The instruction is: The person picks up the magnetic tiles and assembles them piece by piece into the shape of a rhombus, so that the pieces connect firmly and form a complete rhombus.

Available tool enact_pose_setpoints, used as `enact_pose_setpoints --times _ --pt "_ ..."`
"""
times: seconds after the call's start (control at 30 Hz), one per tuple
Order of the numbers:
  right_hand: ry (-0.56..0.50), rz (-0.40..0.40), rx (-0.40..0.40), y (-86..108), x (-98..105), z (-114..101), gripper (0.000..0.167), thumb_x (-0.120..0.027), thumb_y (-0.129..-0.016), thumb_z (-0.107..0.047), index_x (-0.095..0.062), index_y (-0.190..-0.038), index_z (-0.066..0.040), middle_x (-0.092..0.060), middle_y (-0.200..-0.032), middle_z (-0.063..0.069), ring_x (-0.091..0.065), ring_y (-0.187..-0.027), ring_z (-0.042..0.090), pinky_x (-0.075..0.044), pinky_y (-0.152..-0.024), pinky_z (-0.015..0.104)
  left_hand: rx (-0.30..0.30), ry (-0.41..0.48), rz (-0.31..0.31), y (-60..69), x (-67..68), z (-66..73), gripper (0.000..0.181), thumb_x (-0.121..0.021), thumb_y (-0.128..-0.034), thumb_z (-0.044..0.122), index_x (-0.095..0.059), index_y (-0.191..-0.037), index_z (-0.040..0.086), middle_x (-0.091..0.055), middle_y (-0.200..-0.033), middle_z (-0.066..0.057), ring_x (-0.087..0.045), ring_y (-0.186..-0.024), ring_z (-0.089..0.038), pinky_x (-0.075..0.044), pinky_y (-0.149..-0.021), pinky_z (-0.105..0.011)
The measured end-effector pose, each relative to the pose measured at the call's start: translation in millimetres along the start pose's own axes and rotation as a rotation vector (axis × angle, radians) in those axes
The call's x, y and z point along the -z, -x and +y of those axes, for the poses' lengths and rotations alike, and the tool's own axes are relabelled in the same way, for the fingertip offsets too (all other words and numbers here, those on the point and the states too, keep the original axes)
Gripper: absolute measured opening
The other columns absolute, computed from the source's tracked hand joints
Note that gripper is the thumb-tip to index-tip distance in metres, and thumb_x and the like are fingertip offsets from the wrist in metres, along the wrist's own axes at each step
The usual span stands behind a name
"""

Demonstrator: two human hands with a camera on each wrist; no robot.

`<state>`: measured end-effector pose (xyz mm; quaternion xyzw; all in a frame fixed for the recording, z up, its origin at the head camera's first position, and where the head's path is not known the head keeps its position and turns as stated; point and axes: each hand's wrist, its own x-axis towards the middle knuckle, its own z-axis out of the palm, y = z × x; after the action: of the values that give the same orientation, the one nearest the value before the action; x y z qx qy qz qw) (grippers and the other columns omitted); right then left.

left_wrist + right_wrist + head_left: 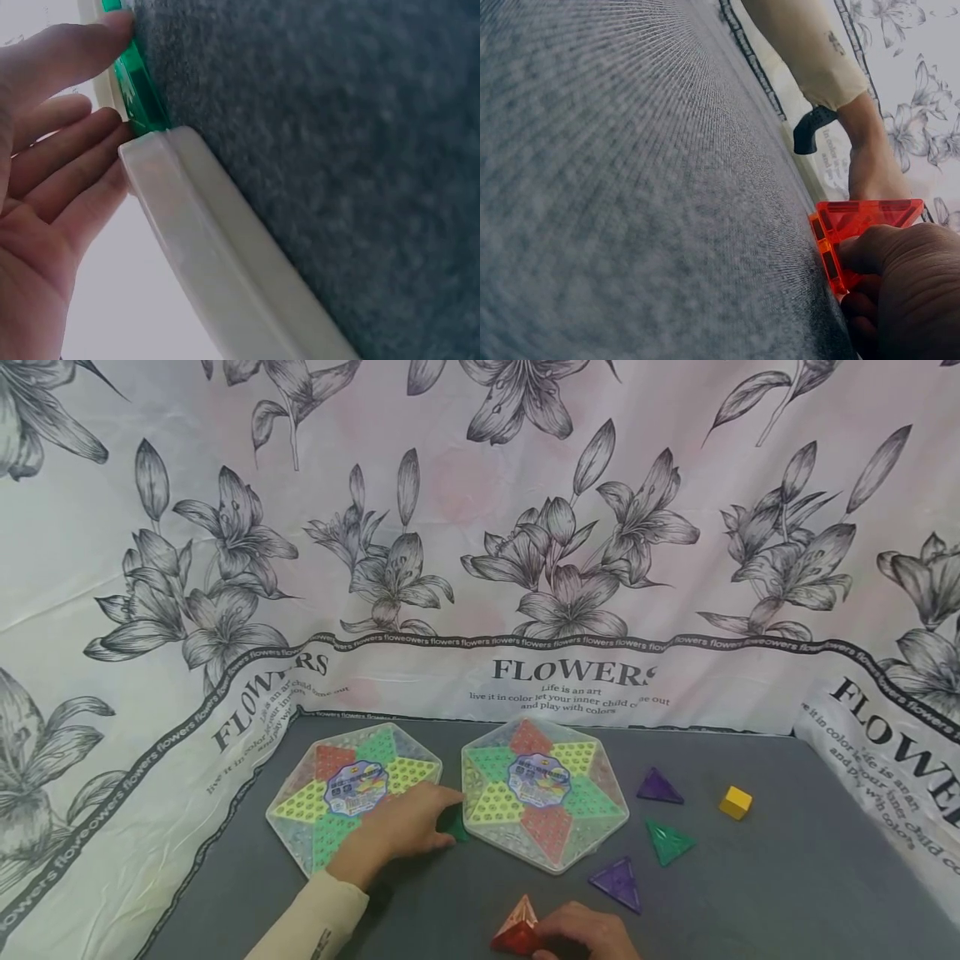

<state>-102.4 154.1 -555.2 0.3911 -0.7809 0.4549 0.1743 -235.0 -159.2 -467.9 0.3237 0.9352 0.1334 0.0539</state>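
Observation:
A green triangular tile (457,828) lies on the grey table between two hexagonal boxes. My left hand (408,822) reaches over the left box's right side, and in the left wrist view its thumb touches the green tile (142,90) while the other fingers extend loosely beside it. At the front, my right hand (588,931) holds a red and orange piece made of triangular tiles (517,928). The right wrist view shows the thumb of my right hand (915,277) pressed on the red piece (866,214), which rests at the table surface.
The left hexagonal box (326,831) and right hexagonal box (528,839) lie at the back. Right of them are a purple triangle (660,787), a green triangle (669,842), another purple triangle (618,884) and a yellow cube (736,803). Floral cloth (465,543) hangs behind.

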Motion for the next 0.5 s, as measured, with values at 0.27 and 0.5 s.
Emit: enact_pose_setpoints --times 0.27,0.5 --pt "-0.023 0.011 -0.038 -0.4 -1.6 -2.2 0.035 -0.091 -0.085 -0.006 -0.079 -0.109 -0.029 -0.079 -0.099 -0.017 -0.073 -0.088 -0.001 -0.054 -0.074 0.012 0.044 0.166 0.048 5.9 -0.6 -5.2 0.051 -0.093 -0.0895 0.024 -0.077 -0.137 0.011 -0.078 -0.133 -0.002 -0.072 -0.117 -0.02 -0.061 -0.099 -0.043" --pt "-0.024 0.016 -0.029 -0.4 -0.9 -1.5 0.035 -0.091 -0.085 -0.005 -0.079 -0.108 -0.029 -0.08 -0.099 -0.014 -0.073 -0.088 0.0 -0.054 -0.075 0.012 0.09 0.243 0.159 23.4 -4.9 -3.0 0.052 -0.095 -0.0844 0.038 -0.08 -0.133 0.025 -0.081 -0.124 0.009 -0.07 -0.1 -0.008 -0.058 -0.082 -0.032"
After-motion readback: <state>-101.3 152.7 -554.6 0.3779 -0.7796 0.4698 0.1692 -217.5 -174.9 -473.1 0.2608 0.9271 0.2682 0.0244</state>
